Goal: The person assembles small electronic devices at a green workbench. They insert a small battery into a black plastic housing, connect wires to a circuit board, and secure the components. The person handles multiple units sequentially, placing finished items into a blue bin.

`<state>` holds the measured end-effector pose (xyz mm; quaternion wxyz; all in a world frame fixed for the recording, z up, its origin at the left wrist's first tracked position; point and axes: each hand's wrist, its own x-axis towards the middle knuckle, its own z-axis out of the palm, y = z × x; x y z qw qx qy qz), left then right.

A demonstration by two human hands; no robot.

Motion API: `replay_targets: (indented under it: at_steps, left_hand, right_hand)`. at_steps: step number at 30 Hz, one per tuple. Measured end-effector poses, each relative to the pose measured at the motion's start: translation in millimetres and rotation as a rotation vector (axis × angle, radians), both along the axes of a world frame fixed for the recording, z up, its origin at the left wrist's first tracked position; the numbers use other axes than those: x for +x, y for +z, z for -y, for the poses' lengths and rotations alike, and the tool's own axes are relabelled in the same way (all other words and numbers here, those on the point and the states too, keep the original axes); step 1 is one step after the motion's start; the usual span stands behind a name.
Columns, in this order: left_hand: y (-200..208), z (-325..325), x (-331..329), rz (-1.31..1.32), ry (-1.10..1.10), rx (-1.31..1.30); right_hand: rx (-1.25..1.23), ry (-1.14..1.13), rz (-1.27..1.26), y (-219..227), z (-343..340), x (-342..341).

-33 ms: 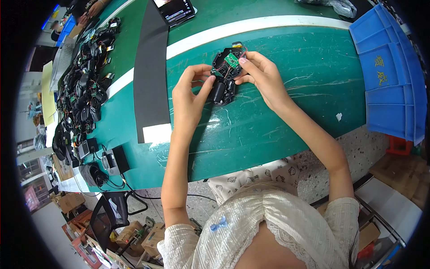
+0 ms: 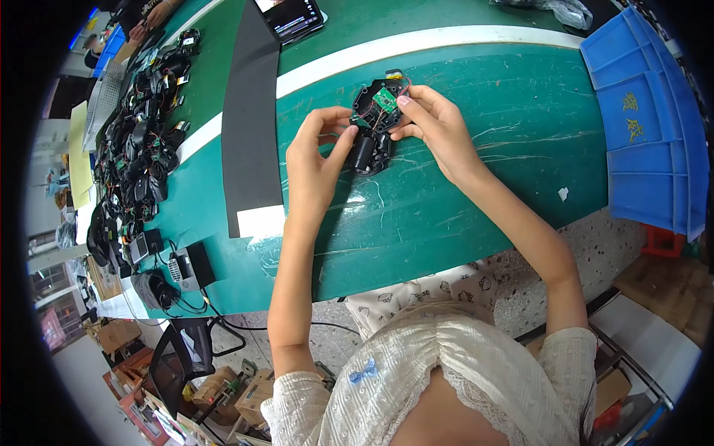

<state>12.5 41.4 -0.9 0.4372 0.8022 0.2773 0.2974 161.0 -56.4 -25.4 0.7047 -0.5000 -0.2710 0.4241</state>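
Observation:
A black plastic housing [image 2: 370, 102] lies open on the green table, with its inside facing up. A small green circuit board [image 2: 384, 99] sits in it among thin wires, and a yellow-marked part [image 2: 393, 74] is at its far edge. Closer to me, a black cylinder [image 2: 364, 152] rests in the attached lower section. My left hand [image 2: 316, 156] grips the housing's left side between thumb and fingers. On the right side, my right hand [image 2: 439, 126] is closed on the housing, its thumb beside the circuit board. Both hands hide parts of the rim.
Many similar black device parts [image 2: 134, 152] are heaped along the left. A black mat strip [image 2: 253, 126] and a phone-like screen [image 2: 297, 22] lie beyond my left hand. At the right edge stands a blue plastic bin [image 2: 647, 141]. A black-and-silver box with cables [image 2: 191, 266] sits near-left.

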Motion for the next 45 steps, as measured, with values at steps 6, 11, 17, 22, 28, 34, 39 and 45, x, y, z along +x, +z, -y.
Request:
replay_targets:
  at_steps: [6, 11, 17, 22, 28, 34, 39, 45]
  left_hand:
    - [-1, 3, 1, 0.004, -0.002, -0.061]
    - [-4, 2, -8, 0.084, 0.002, -0.001]
    - [8, 5, 4, 0.092, -0.031, 0.086]
    - [8, 5, -6, 0.067, -0.021, 0.103]
    - [10, 13, -5, 0.101, -0.115, 0.104]
    - [-2, 16, 1, 0.186, -0.166, -0.091]
    - [-7, 11, 0, 0.221, -0.203, -0.250]
    - [-9, 8, -3, 0.177, -0.266, -0.451]
  right_hand:
    - [-0.011, -0.002, -0.003, -2, 3, 3]
    - [-0.017, 0.003, -0.017, -5, 1, -8]
    - [0.033, -0.146, 0.097, -19, 0, -2]
    - [-0.159, -0.053, 0.378, -6, 6, -8]
    - [0.055, -0.353, 1.215, 22, 17, -18]
    - [0.210, -0.164, 1.264, 25, 20, -26]
    - [0.217, -0.188, 1.244, 23, 15, -24]
    - [0.188, -0.221, 1.280, 21, 17, -20]
